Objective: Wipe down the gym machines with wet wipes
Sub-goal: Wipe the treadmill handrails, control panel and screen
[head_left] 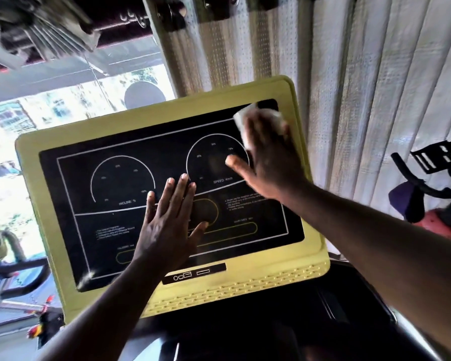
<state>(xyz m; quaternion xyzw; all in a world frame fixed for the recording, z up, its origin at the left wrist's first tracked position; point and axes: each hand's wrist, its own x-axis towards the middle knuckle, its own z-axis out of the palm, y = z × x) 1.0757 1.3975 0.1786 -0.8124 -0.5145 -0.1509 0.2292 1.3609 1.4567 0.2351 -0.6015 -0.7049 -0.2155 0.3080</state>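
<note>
While the left hand (167,222) lies flat on the black panel (110,230) of the treadmill console (167,113), the right hand (266,157) is up at the panel's far right corner with a wet wipe (245,118) under it. The left one is fully open: four fingers straight and close together pointing up the screen, thumb stuck out to the side, palm on the glass. It's not holding anything, just resting there.

The right hand looks flat too, with its fingers laid over the white wipe and pressing it against the screen. Its thumb is splayed out toward the left hand. That hand is a bit blurry, so I can't tell exactly how each finger sits. The wipe pokes out past the fingertips and along the outer edge of the hand, right by the console's yellow-green frame.

Between the two hands is the SPEED dial (216,162), and the right thumb lands on its arc. The INCLINE dial (123,178) is just past the left hand's outer side, near the little finger.

Behind the right hand hangs a pale pleated curtain (362,100). Off past the right forearm there's an exercise bike (440,183). Beyond the left hand is a bright window (11,126).
</note>
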